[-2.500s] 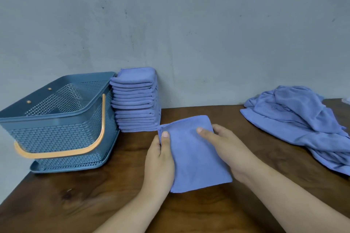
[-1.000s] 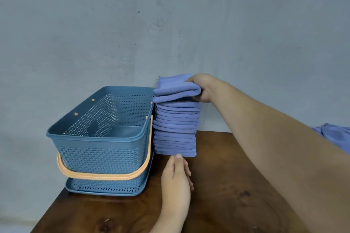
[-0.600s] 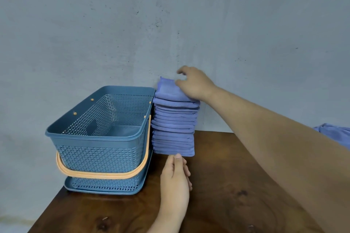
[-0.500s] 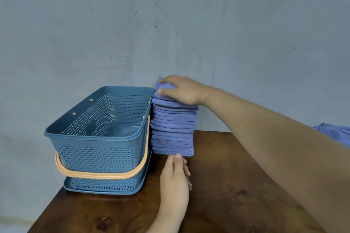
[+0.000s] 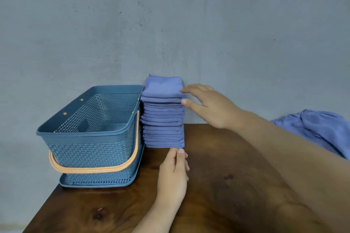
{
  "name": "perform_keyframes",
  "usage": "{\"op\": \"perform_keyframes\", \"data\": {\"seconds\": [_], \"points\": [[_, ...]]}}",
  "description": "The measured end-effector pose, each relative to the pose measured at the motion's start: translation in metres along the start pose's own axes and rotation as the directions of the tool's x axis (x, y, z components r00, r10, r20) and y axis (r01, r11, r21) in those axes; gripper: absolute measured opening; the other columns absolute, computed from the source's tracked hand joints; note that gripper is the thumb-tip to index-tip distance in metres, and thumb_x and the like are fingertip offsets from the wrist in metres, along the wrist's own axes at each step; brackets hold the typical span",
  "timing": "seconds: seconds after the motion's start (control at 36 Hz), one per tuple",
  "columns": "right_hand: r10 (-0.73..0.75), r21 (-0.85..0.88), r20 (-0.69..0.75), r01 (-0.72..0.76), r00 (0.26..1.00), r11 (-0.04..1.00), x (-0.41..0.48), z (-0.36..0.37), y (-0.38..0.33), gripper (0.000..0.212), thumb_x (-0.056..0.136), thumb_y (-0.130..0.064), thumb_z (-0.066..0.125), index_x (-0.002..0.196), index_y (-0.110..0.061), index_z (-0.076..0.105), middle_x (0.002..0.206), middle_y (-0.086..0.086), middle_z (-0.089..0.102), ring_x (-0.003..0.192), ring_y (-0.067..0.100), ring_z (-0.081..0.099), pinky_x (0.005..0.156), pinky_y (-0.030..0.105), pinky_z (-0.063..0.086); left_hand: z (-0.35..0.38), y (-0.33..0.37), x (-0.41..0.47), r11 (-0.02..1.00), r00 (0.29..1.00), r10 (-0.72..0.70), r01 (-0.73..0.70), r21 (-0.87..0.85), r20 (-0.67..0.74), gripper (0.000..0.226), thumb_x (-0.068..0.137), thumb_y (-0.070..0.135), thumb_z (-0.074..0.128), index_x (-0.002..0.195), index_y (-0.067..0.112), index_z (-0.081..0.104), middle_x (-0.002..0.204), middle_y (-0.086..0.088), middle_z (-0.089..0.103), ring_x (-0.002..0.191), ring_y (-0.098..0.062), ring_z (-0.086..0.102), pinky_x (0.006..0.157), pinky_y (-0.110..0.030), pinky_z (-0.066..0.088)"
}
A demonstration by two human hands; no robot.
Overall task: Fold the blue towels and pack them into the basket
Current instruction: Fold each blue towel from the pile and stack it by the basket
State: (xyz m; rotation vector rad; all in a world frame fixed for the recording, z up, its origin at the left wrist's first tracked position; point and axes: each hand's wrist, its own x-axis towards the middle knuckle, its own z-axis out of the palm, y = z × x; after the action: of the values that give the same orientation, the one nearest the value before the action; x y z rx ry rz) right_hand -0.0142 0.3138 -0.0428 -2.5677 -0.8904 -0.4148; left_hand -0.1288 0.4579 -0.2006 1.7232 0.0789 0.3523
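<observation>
- One blue basket stands at the left of the counter, its orange handle folded down. Inside I see only its own mesh walls and floor.
- One stack of folded towels stands just right of the basket, against the wall. The layers are too tight to count surely.
- The right hand has a wide grip, straight fingertips touching the right edge of the top towel.
- The left hand lies on the counter at the stack's near foot, its grip loose and holding nothing.
- One heap of unfolded towels lies at the far right.
</observation>
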Motion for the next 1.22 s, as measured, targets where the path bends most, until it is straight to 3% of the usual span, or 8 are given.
{"op": "perform_keyframes", "data": {"seconds": [0.36,0.56,0.75,0.86,0.92,1.0,1.08,1.22], "points": [[0.43,0.118,-0.34,-0.416,0.836,0.902,-0.234,-0.002,0.145,0.012,0.104,-0.042,0.058,0.111,-0.04,0.068,0.115,-0.022,0.066,0.113,0.007,0.058,0.098,0.034,0.05,0.035,-0.007,-0.018,0.752,0.907,0.14,-0.358,0.553,0.397,0.012,0.106,0.054,0.047,0.116,0.048,0.048,0.099,0.025,0.065,0.09,0.003,0.064,0.077,-0.029,0.055],[0.58,-0.095,-0.373,-0.652,0.724,0.752,-0.284,-0.003,0.222,0.033,0.098,-0.035,0.063,0.131,-0.031,0.069,0.138,-0.007,0.065,0.124,0.026,0.052,0.099,0.046,0.05,0.089,0.002,-0.019,0.55,0.87,0.175,-0.475,0.687,0.462,0.027,0.104,0.051,0.051,0.129,0.046,0.043,0.086,0.017,0.057,0.075,0.0,0.059,0.058,-0.018,0.041],[0.687,-0.311,-0.374,-0.782,0.623,0.54,-0.28,-0.011,0.273,0.056,0.094,-0.047,0.066,0.148,-0.034,0.055,0.159,0.013,0.044,0.146,0.043,0.037,0.106,0.059,0.042,0.114,0.002,-0.012,0.515,0.886,0.157,-0.451,0.729,0.437,0.032,0.104,0.052,0.048,0.134,0.044,0.04,0.082,0.015,0.057,0.074,-0.003,0.06,0.065,-0.021,0.046],[0.779,-0.361,-0.344,-0.84,0.524,0.406,-0.258,-0.046,0.315,0.059,0.105,-0.053,0.047,0.16,-0.042,0.031,0.172,0.02,0.015,0.157,0.05,0.007,0.12,0.066,0.021,0.115,0.0,-0.009,0.534,0.898,0.134,-0.421,0.733,0.418,0.029,0.104,0.052,0.049,0.131,0.047,0.04,0.083,0.013,0.057,0.074,-0.003,0.06,0.065,-0.02,0.047],[0.81,-0.345,-0.31,-0.853,0.498,0.393,-0.249,-0.058,0.332,0.056,0.108,-0.047,0.043,0.161,-0.04,0.027,0.172,0.021,0.015,0.156,0.052,0.011,0.12,0.066,0.022,0.116,-0.001,-0.007,0.542,0.902,0.13,-0.413,0.732,0.412,0.028,0.103,0.052,0.05,0.13,0.047,0.04,0.083,0.012,0.058,0.074,-0.003,0.061,0.065,-0.019,0.047],[0.809,-0.274,-0.269,-0.847,0.522,0.455,-0.245,-0.066,0.346,0.05,0.109,-0.023,0.046,0.158,-0.03,0.039,0.159,0.021,0.036,0.134,0.048,0.045,0.098,0.058,0.046,0.115,-0.002,-0.006,0.552,0.904,0.13,-0.408,0.727,0.408,0.029,0.103,0.052,0.051,0.129,0.049,0.038,0.083,0.011,0.058,0.076,-0.003,0.061,0.065,-0.019,0.048],[0.683,-0.242,-0.405,-0.791,0.608,0.561,-0.242,-0.067,0.338,0.034,0.105,-0.008,0.051,0.135,-0.016,0.065,0.133,0.018,0.052,0.102,0.041,0.055,0.068,0.044,0.044,0.114,-0.004,-0.005,0.568,0.902,0.13,-0.407,0.715,0.41,0.029,0.103,0.05,0.051,0.129,0.049,0.038,0.084,0.01,0.058,0.077,-0.003,0.062,0.063,-0.019,0.046],[0.316,-0.186,-0.512,-0.462,0.799,0.867,-0.223,-0.046,0.253,0.031,0.095,-0.002,0.06,0.118,-0.018,0.074,0.119,0.007,0.061,0.097,0.034,0.06,0.066,0.043,0.05,0.112,-0.003,-0.002,0.631,0.902,0.147,-0.402,0.664,0.406,0.029,0.104,0.047,0.052,0.13,0.048,0.038,0.085,0.013,0.06,0.081,-0.001,0.063,0.062,-0.018,0.043]]}}
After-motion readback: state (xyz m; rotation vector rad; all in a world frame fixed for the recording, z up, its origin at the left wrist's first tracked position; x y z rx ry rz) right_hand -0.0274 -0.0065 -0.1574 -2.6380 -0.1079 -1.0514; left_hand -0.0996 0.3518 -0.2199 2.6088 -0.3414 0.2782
